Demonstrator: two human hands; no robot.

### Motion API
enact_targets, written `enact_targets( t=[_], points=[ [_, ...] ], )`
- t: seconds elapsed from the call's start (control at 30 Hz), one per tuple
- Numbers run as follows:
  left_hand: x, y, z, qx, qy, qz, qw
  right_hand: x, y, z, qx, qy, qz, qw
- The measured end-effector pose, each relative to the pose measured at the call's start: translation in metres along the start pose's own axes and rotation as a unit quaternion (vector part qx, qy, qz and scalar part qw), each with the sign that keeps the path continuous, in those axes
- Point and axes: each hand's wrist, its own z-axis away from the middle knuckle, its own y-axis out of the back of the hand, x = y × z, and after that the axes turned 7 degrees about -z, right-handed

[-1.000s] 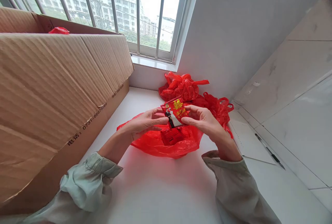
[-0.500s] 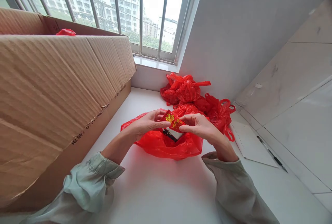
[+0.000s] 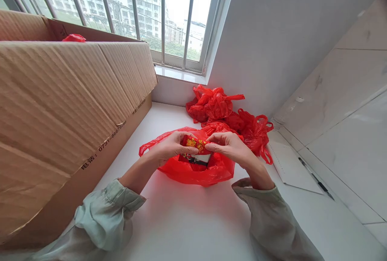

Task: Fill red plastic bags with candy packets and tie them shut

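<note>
- The red packet (image 3: 201, 158) has come down since a second ago, its printed face tipped back; both hands sank with it;
- left hand (image 3: 169, 146): fingers clamped on the packet's left side; right hand (image 3: 229, 144): fingers pinching its upper right corner;
- the packet is held over the open red bag (image 3: 196, 178), which lies on the white bench (image 3: 181, 216);
- behind, bunched red bags (image 3: 219, 101); at left, a cardboard box (image 3: 75, 91).
</note>
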Motion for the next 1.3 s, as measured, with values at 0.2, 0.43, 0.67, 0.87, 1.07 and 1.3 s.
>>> enact_targets(
  t=[0.2, 0.43, 0.67, 0.87, 1.07, 1.3],
  points=[
    [0.001, -0.002, 0.000, 0.016, -0.002, 0.010, 1.000, -0.001, -0.004, -0.001, 0.019, -0.001, 0.028, 0.999],
    [0.005, -0.004, 0.000, 0.060, 0.025, 0.028, 0.997, -0.002, -0.005, -0.001, 0.016, 0.000, 0.009, 1.000],
    [-0.002, 0.000, -0.002, 0.062, 0.031, 0.044, 0.997, 0.000, -0.001, -0.001, 0.030, 0.007, 0.013, 0.999],
    [-0.004, 0.000, -0.003, 0.084, 0.031, 0.054, 0.994, 0.002, -0.002, -0.002, 0.016, 0.005, 0.015, 1.000],
    [-0.007, 0.000, -0.005, 0.094, -0.009, 0.008, 0.996, 0.005, -0.009, -0.003, -0.007, -0.030, 0.045, 0.999],
    [-0.002, -0.001, -0.002, 0.178, -0.002, -0.309, 0.934, 0.009, -0.008, -0.001, -0.002, -0.022, 0.213, 0.977]
  ],
)
